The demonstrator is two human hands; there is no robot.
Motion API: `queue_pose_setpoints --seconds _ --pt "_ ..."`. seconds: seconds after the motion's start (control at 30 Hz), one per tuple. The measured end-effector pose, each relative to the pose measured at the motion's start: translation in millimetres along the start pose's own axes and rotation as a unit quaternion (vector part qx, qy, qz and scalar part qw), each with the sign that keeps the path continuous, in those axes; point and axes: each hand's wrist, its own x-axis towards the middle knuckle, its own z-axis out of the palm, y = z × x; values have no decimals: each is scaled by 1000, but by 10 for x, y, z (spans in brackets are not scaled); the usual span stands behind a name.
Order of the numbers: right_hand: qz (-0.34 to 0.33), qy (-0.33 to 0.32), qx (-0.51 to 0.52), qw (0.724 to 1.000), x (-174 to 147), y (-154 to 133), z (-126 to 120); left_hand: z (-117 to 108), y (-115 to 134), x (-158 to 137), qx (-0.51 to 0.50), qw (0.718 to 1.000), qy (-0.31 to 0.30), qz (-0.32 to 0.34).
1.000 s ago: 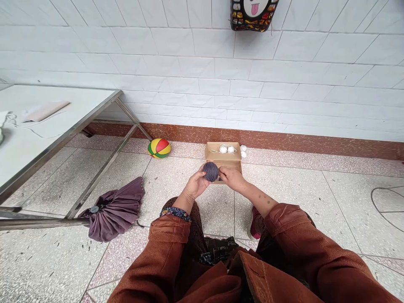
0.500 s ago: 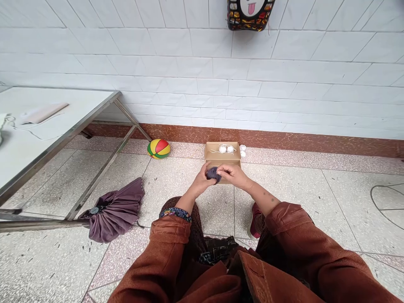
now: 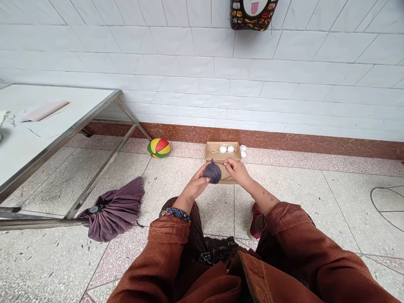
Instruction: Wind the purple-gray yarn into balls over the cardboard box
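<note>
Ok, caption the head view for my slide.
Left hand holds a round purple yarn ball as right hand pinches its strand near an open brown cardboard box.

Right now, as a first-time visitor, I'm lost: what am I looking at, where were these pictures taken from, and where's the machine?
There is no machine here, only a person's two bare hands. One camera, worn on the head, takes every picture, looking forward and down past the brown sleeves.

The left hand holds a dark purple-grey yarn ball. The right hand pinches a strand running from it.

Beneath and beyond the hands, an open cardboard box sits on the speckled floor. Two white balls with loose string lie in its far part. Off to the left are a colourful toy ball and some gathered purple cloth, near a table.
</note>
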Motion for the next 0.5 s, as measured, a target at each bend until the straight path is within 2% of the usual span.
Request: queue_pose_setpoints --seconds 0.13,0.23,0.33,0.4,0.5 --pt "22 -107 -175 979 -60 1 12 -41 39 -6 -50 997 54 26" --pt "14 -157 -216 964 -126 11 73 -48 71 -12 -61 995 70 32" --pt "7 -179 -217 960 -148 31 111 -38 81 -18 -56 996 66 21" --pt "-4 -171 -200 965 -124 42 100 -29 77 -21 -51 998 46 2" --pt "-48 -122 -36 991 -63 32 52 -18 62 -20 -39 999 10 -35"
